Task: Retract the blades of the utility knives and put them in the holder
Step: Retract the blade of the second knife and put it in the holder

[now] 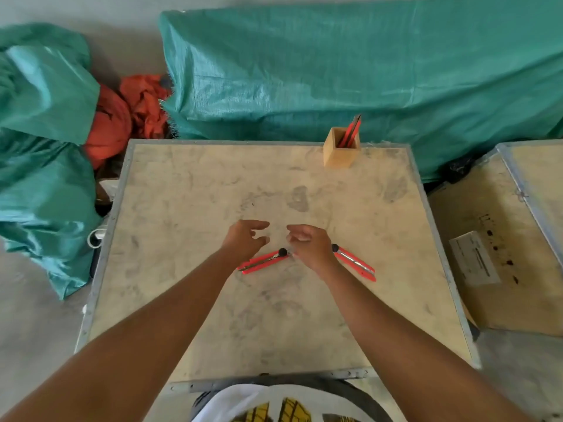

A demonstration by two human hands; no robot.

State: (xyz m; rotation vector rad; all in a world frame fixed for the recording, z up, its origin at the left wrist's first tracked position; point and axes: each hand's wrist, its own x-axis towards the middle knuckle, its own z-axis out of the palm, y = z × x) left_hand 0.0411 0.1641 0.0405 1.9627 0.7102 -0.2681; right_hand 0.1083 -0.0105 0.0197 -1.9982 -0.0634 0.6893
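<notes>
Two red utility knives lie on the plywood table top (213, 184). One knife (262, 262) lies below and between my hands, its black knob near my right hand's fingers. The other knife (355, 263) lies to the right of my right wrist. My left hand (245, 240) hovers just above the first knife, fingers apart, holding nothing. My right hand (309, 245) hangs beside it with fingers curled and nothing gripped. A wooden square holder (339, 152) stands at the far edge, right of centre, with red knives (350, 132) standing inside.
Green tarpaulin bundles (335, 65) lie behind the table and another green bundle (39, 117) to the left. Orange cloth (128, 111) sits between them. A second plywood crate (502, 233) with a paper label stands to the right.
</notes>
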